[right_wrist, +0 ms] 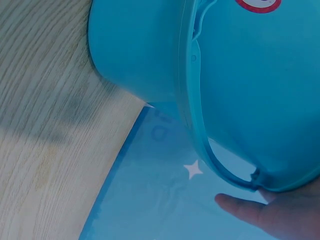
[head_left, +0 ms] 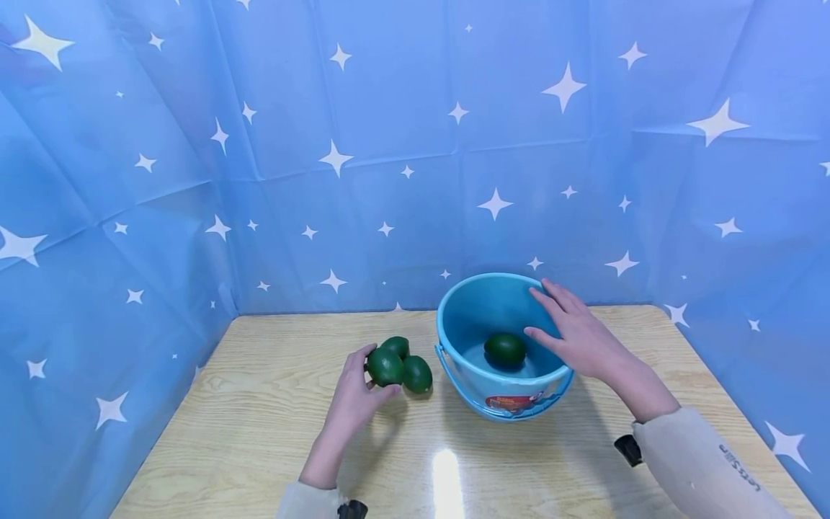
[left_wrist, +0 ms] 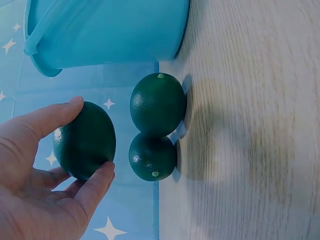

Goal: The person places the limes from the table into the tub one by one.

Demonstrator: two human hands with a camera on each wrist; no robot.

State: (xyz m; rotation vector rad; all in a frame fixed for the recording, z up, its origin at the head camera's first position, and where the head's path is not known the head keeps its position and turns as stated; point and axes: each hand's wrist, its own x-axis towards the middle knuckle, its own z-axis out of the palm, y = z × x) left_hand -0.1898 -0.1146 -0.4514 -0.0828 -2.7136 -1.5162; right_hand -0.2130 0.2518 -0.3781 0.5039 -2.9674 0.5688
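Note:
In the head view my left hand [head_left: 357, 389] pinches a dark green lime [head_left: 385, 366] between thumb and fingers. The left wrist view shows this lime [left_wrist: 85, 141] raised off the table. Two more limes, one [head_left: 418, 374] nearer the bucket and one [head_left: 396, 347] behind, stand together on the tabletop. A light blue bucket [head_left: 454, 360] is upright to their right, with another lime [head_left: 505, 349] inside. My right hand [head_left: 577, 335] lies at the bucket's right rim, its fingers spread and fairly straight. In the right wrist view its fingers [right_wrist: 240, 207] show beside the rim, partly cut off.
The wooden table [head_left: 259, 432] reaches back to a blue curtain [head_left: 389, 180] with white stars, which also runs along both sides. The bucket's blue handle [head_left: 467, 396] hangs down at its front, near a red label [head_left: 512, 402].

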